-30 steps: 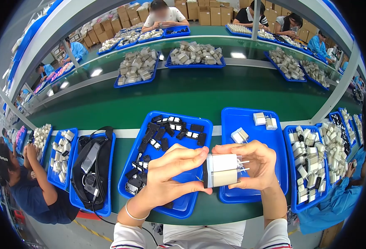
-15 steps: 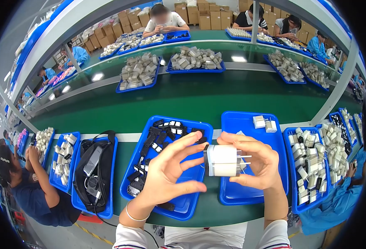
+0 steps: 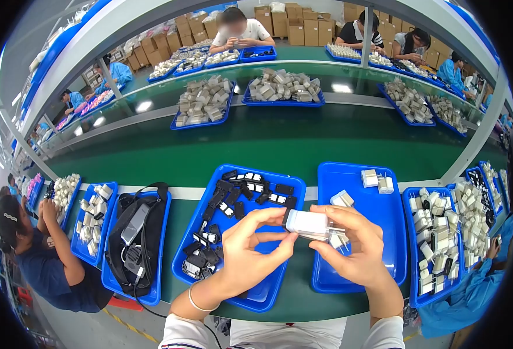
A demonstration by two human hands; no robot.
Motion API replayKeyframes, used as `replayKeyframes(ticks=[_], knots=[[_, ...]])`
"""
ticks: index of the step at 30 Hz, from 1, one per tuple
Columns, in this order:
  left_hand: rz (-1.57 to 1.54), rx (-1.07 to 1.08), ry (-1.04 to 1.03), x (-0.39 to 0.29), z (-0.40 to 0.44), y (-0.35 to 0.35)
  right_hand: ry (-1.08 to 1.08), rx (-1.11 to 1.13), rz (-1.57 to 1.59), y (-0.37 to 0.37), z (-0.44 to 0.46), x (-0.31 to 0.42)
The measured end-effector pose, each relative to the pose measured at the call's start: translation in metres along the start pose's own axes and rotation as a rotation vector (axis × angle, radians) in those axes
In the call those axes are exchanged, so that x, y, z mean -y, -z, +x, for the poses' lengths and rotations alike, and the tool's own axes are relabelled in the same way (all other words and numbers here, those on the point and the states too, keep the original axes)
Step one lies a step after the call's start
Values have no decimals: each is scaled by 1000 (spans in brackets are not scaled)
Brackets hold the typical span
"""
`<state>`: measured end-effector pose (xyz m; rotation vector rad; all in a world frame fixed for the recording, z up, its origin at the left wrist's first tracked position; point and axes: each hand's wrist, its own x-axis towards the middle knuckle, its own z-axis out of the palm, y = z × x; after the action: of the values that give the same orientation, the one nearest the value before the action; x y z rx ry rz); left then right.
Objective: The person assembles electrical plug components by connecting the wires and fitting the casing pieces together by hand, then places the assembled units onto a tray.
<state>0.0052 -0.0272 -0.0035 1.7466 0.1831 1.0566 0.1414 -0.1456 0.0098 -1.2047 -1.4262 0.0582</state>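
Note:
A white plug-in charger [image 3: 307, 222] with a black end face on the left and metal prongs on the right is held up between my two hands. My left hand [image 3: 256, 247] pinches its black end with thumb and fingertips. My right hand [image 3: 355, 247] grips the prong end, fingers along the top and thumb below. Behind and under my hands lie two blue trays. The left tray [image 3: 261, 298] contains black rectangular covers [image 3: 217, 196] and small black-and-white parts. In the right tray [image 3: 364, 232] are several white chargers [image 3: 377, 181], some partly hidden by my right hand.
A blue tray of white chargers [image 3: 435, 232] stands at right. At left, another tray holds a black bag [image 3: 131, 250] with a cable. Across the green conveyor [image 3: 239, 148] stand heaped charger trays [image 3: 284, 86]. Metal posts [image 3: 476, 134] frame the bench; co-workers sit around.
My left hand has closed from spread fingers onto the charger's black end. The charger has turned and tilted. My view has shifted slightly.

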Motion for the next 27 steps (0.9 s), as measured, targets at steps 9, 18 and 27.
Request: replayKeyframes(ticks=[9,18,27], knots=[[156,-40,-94,-4,0,-1,-32,-41,111,-9,-5,-5],[231,-8,-220,4,1,0,-180,-107,488,-6,-6,-10],[-122,358,-2,-4,8,13,-342,-186,770,-1,-5,-18]])
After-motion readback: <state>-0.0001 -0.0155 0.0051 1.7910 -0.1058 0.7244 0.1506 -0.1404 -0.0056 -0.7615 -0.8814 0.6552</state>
